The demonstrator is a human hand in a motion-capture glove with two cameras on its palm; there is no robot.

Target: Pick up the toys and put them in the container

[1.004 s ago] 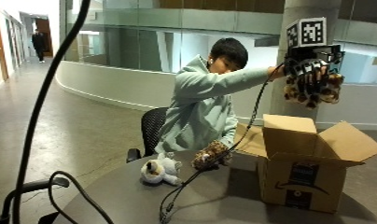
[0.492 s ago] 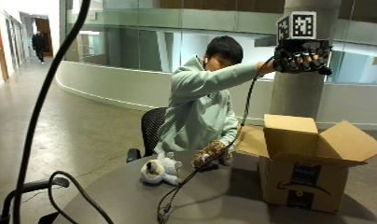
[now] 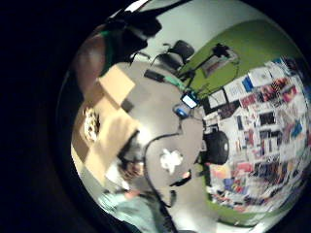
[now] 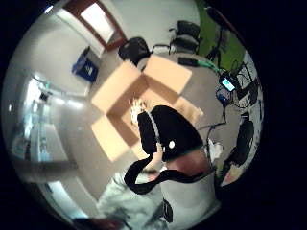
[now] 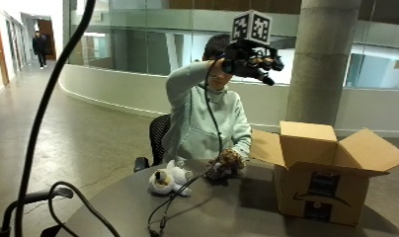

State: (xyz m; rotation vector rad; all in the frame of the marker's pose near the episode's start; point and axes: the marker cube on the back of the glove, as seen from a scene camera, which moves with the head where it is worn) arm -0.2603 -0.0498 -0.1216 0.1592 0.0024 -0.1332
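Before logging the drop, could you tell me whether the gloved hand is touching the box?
Apart. The outside view shows the gloved hand raised at head height, well above the box.

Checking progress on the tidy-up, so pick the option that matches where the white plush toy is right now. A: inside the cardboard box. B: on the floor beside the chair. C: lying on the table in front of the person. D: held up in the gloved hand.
C: the outside view shows the white plush toy lying on the table, apart from the open cardboard box, while the raised gloved right hand is nowhere near it.
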